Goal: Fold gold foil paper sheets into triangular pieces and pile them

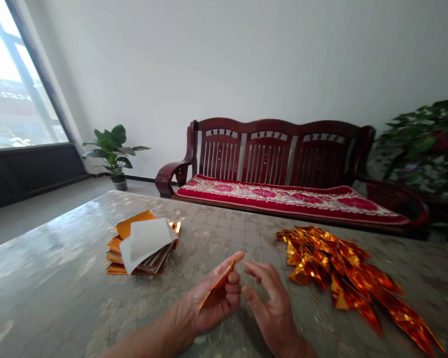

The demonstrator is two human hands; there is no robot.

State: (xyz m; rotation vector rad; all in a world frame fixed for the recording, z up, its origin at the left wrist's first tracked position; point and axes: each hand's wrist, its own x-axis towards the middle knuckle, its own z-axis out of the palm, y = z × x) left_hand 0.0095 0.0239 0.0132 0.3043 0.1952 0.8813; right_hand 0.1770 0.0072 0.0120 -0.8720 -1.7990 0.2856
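My left hand (218, 298), low in the middle of the head view, is closed around a small folded piece of orange foil paper (218, 286), its edge tilted up to the right. Just to its right, my right hand (269, 303) has its thumb and fingers apart, with nothing between them. Its fingertips are close to the left hand's. A loose stack of orange and white paper sheets (147, 243) lies to the left on the table. At the right lies a pile of folded, pointed orange foil pieces (332, 263).
The table (78, 278) has a patterned, glossy cover. Behind it stands a dark red wooden bench (272, 154) with a red floral cushion (283, 196). A potted plant (114, 151) is at the back left, and leafy foliage (425, 144) at the right.
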